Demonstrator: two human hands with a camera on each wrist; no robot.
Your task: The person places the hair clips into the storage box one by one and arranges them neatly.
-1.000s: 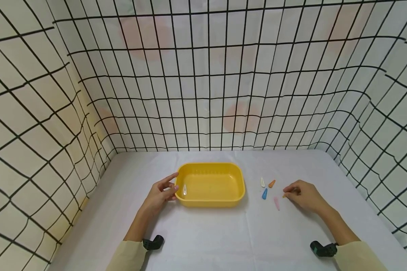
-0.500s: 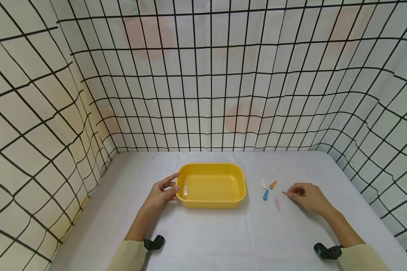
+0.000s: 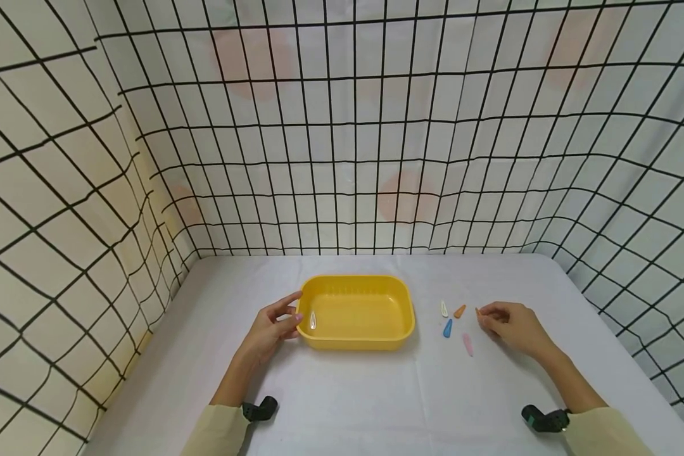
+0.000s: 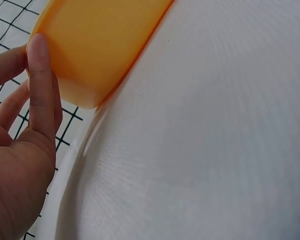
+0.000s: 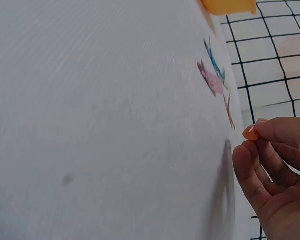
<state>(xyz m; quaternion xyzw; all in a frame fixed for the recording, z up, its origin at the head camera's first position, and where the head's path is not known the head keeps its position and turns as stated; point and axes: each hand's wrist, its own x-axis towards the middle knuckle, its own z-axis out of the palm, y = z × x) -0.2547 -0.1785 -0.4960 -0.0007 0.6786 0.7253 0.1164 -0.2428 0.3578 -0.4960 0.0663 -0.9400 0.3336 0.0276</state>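
Note:
A yellow plastic tray (image 3: pixel 354 344) sits on the white cloth. My left hand (image 3: pixel 269 329) grips its left end, thumb at the rim and fingers along the outside. Inside, near that end, lies a white snap hair clip (image 3: pixel 313 321). To the right of the tray my right hand (image 3: pixel 511 327) pinches an orange hair clip (image 5: pixel 250 133) between thumb and fingertips, just off the cloth. Between tray and right hand lie a white clip (image 3: pixel 444 309), another orange clip (image 3: pixel 460 311), a blue clip (image 3: pixel 447 328) and a pink clip (image 3: pixel 468 344).
Behind the table stands a black wire grid (image 3: pixel 342 193) over white cloth, with more grid along both sides. A black camera mount sits on the left wrist (image 3: pixel 260 409) and another on the right wrist (image 3: pixel 544 419).
The orange clip in my right hand has swung from pointing left to pointing upward, and that hand has shifted slightly. My left hand stays at the tray.

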